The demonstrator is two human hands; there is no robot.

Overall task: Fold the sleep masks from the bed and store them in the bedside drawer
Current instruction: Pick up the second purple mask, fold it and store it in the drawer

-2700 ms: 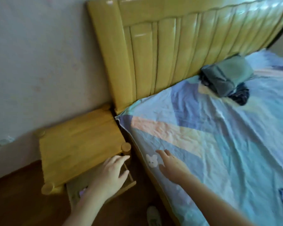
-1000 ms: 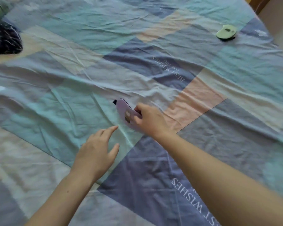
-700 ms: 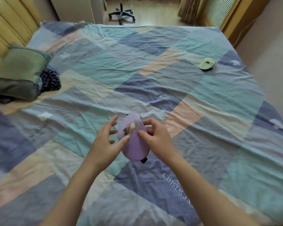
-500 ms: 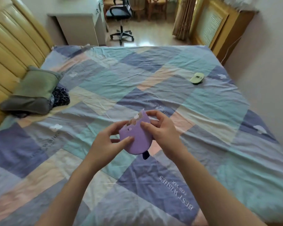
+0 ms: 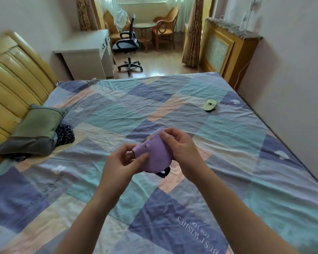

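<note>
Over the patchwork bed (image 5: 228, 143), left hand (image 5: 121, 162) and right hand (image 5: 180, 143) pinch the soft, floppy purple sleep mask (image 5: 155, 154) by its edges — feather-light!

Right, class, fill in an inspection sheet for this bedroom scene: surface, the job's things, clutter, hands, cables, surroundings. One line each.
Surface: bed covered by a patchwork sheet, creased, with printed lettering.
Job's things: purple sleep mask held above the bed, partly folded, its dark strap hanging below; green sleep mask lying flat near the far right edge. Drawer not in view.
Clutter: grey-green pillow by the headboard, with a dark patterned cloth beside it.
Hands: left hand and right hand both pinch the purple mask.
Cables: one thin cord against the right wall.
Surroundings: yellow headboard, white desk, office chair, wooden chairs, curtains.
</note>
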